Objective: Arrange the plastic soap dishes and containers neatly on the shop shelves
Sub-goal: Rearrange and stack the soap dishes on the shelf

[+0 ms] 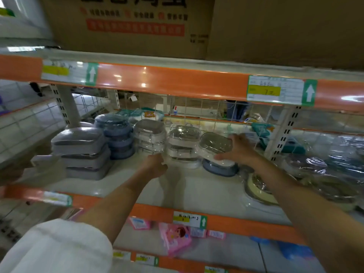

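In the head view, the right hand [239, 148] holds a wrapped white soap dish [215, 147] with its fingers curled around it, tilted above a blue dish [220, 168] on the shelf [197, 190]. The left hand [155, 164] touches the base of a stack of white dishes [183, 146]; I cannot tell how its fingers lie. Grey containers [82, 152] and blue containers [118, 134] stand stacked at the left.

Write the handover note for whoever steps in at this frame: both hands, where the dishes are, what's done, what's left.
Right hand grips a wrapped white dish, tilted above a blue dish.
Left hand is at the foot of the white stack; its grip is unclear.
Done: grey stack, blue stack and clear stack stand in a row on the shelf.
Left: seat the held dish, tidy the loose wrapped dishes at right.
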A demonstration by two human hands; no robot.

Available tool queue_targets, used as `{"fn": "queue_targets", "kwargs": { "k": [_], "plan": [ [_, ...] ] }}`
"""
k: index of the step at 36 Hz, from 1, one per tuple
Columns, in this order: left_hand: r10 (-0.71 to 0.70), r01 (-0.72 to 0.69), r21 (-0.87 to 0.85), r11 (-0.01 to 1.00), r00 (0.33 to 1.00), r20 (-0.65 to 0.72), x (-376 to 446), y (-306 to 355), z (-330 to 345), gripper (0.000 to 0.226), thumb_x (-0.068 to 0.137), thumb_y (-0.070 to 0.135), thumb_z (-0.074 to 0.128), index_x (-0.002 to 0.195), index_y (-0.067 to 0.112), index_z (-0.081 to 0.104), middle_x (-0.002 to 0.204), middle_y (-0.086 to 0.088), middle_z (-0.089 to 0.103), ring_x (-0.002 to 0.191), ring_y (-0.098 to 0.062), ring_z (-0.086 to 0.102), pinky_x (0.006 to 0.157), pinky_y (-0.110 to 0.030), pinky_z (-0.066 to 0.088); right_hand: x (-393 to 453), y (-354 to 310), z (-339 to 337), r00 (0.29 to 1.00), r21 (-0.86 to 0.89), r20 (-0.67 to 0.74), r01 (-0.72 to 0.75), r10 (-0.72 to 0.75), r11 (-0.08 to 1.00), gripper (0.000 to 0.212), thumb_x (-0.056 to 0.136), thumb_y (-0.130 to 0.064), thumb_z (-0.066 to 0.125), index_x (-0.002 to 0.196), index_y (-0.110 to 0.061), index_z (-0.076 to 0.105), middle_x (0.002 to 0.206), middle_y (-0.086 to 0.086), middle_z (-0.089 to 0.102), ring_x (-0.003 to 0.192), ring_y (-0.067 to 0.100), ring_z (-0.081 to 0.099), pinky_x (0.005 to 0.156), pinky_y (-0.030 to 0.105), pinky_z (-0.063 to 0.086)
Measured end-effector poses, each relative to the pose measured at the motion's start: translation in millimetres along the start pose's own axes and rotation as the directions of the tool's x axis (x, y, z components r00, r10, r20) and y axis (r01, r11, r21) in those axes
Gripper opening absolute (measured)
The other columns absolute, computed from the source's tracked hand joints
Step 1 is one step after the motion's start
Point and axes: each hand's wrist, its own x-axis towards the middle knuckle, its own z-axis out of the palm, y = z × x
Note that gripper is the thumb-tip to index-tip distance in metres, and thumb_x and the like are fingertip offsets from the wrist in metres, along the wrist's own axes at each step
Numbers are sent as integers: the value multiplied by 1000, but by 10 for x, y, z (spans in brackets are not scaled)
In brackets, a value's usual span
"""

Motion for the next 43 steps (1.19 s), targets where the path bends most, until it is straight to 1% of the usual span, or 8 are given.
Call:
{"fn": "queue_targets", "kwargs": {
  "k": [6, 13, 17, 20, 24, 33, 39, 43],
  "plan": [
    [64, -65, -9, 998, 998, -23, 46, 130, -17, 42, 94, 27, 53, 132, 11, 50, 137, -13, 50, 125, -28, 47, 99, -31, 38, -31, -3, -120, 998, 34, -35, -44, 45, 998, 97, 70, -57, 77, 143, -12, 30, 147, 12, 22, 137, 33, 24, 110, 44, 32],
    [69, -69, -15, 997, 998, -7, 59, 110, -19, 37, 92, 29, 54, 124, 11, 56, 135, -12, 52, 124, -28, 48, 99, -32, 40, -107, -137, 11, 994, 161, 52, 87, -96, 983, 89, 66, -48, 84, 137, -16, 41, 129, 6, 36, 121, 22, 41, 98, 30, 39],
    [67, -67, -27, 997, 998, -1, 49, 10, -55, 37, 92, 29, 54, 124, 12, 55, 136, -12, 51, 124, -29, 48, 100, -31, 40, 8, -360, 46, 994, 200, -40, 108, -102, 974, 88, 65, -54, 82, 135, -15, 46, 129, 5, 37, 121, 23, 38, 101, 37, 39],
    [64, -64, -45, 997, 998, -11, 60, -32, -109, 39, 93, 27, 53, 129, 12, 53, 137, -12, 50, 124, -29, 48, 101, -31, 41, 134, -571, 39, 989, 232, -129, 106, -77, 967, 103, 49, -75, 74, 130, -14, 50, 130, 8, 46, 120, 27, 44, 95, 38, 42],
    [79, -81, -30, 996, 995, -53, 83, -62, -206, 37, 94, 26, 52, 128, 10, 54, 137, -14, 50, 123, -30, 49, 100, -33, 42, 303, -774, 103, 992, 292, -123, 72, -37, 954, 101, 66, -58, 78, 143, -10, 33, 146, 11, 33, 134, 30, 32, 110, 45, 35],
    [100, -100, 4, 995, 992, -71, 122, -156, -263, 38, 94, 29, 52, 128, 10, 53, 134, -12, 52, 122, -28, 51, 97, -34, 43, 586, -973, 347, 985, 284, -150, -41, 86, 958, 105, 77, -46, 76, 147, 3, 17, 149, 23, 28, 138, 35, 30, 113, 40, 31],
    [117, -115, 22, 993, 991, -66, 112, -138, -222, 38, 94, 30, 53, 128, 12, 53, 136, -10, 51, 123, -28, 49, 96, -33, 42, 618, -925, 398, 974, 268, -171, -100, 149, 958, 83, 82, -50, 69, 137, 2, 35, 139, 22, 43, 129, 36, 41, 102, 43, 41],
    [171, -168, 66, 984, 984, -40, 105, -36, -168, 37, 94, 32, 52, 125, 12, 54, 131, -9, 55, 120, -26, 51, 97, -34, 43, 567, -764, 350, 988, 220, -126, -63, 92, 973, 76, 83, -52, 67, 131, 2, 44, 132, 20, 49, 121, 35, 47, 95, 40, 43]
  ]
}}
